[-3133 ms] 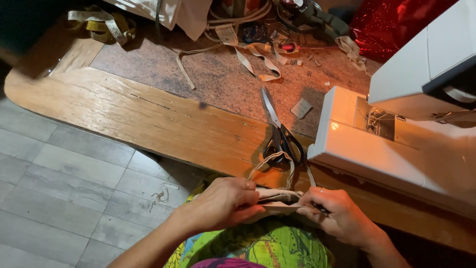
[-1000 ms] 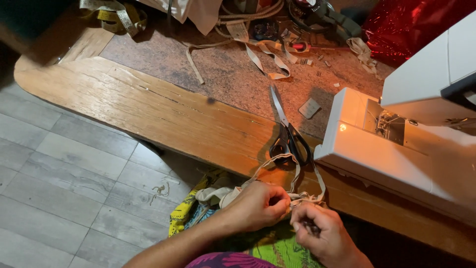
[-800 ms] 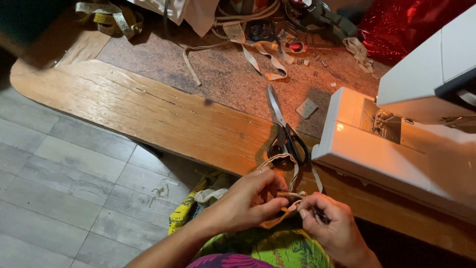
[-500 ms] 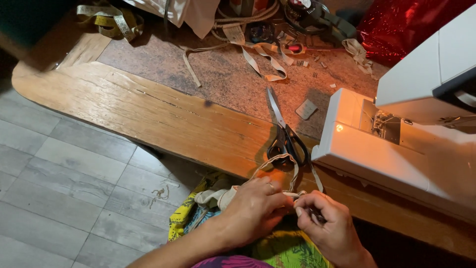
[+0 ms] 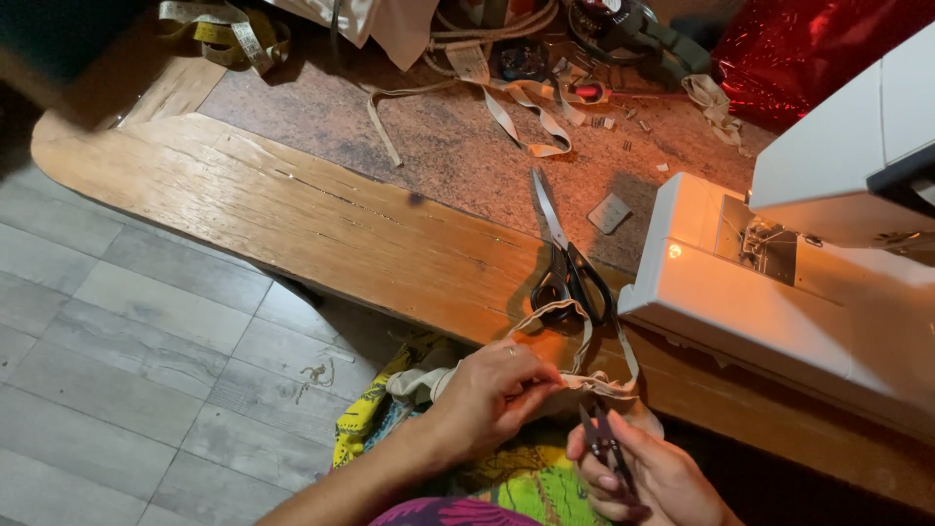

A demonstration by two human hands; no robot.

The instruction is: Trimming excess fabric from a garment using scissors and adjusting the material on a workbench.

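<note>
both hands on cream fabric strip (image 5: 584,382): left hand (image 5: 497,390) pinches, right hand (image 5: 638,472) just below.

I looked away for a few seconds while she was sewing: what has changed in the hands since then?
The right hand has dropped away from the beige fabric strip and now holds small dark thread snips. The left hand keeps pinching the strip. The large black-handled scissors and white sewing machine lie as before.

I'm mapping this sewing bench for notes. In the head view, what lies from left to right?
Yellow measuring tape → left hand → black-handled scissors → right hand holding small snips → white sewing machine.
</note>
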